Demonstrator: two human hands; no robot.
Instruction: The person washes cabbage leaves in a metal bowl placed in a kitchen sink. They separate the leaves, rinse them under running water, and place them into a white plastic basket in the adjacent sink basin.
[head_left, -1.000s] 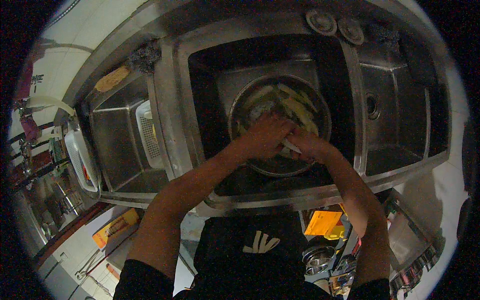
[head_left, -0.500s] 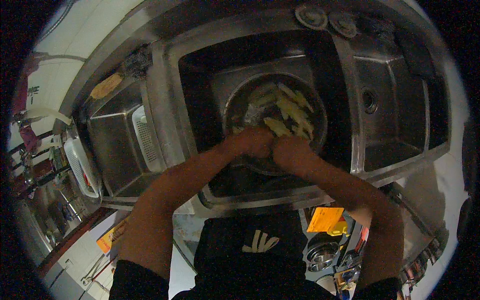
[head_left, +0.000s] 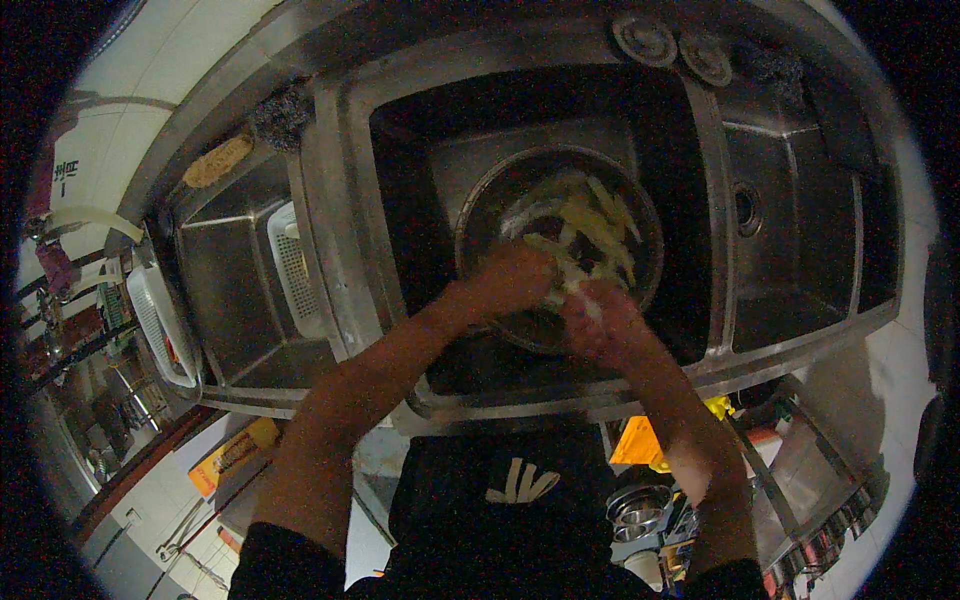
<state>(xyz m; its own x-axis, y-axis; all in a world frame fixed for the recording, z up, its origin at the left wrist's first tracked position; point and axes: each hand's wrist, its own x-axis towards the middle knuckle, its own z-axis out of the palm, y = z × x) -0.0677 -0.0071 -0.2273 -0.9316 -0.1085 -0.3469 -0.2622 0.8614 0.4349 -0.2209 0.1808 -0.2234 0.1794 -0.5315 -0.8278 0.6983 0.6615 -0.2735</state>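
Observation:
A round metal basin [head_left: 652,250] stands in the middle sink, holding pale yellow-green vegetable pieces [head_left: 590,205] that look wet. Over its near side, my left hand [head_left: 510,278] is closed, its fingers curled toward the right hand. Close by on the right is my right hand [head_left: 603,318], turned with the palm side partly up and the fingers bent in. Something pale shows between the two hands, too blurred and dark to make out. My fingertips are partly hidden.
Side sinks flank the middle one: the left sink [head_left: 235,300] holds a white perforated basket [head_left: 290,262], and the right sink [head_left: 775,230] has a drain. A yellow sponge-like pad [head_left: 218,162], a dark scourer [head_left: 283,118] and round drain covers [head_left: 645,42] lie along the back ledge.
My right hand has rolled over, its palm side now turned up, and its elbow has come inward. The left hand has shifted slightly right. The view has moved a little.

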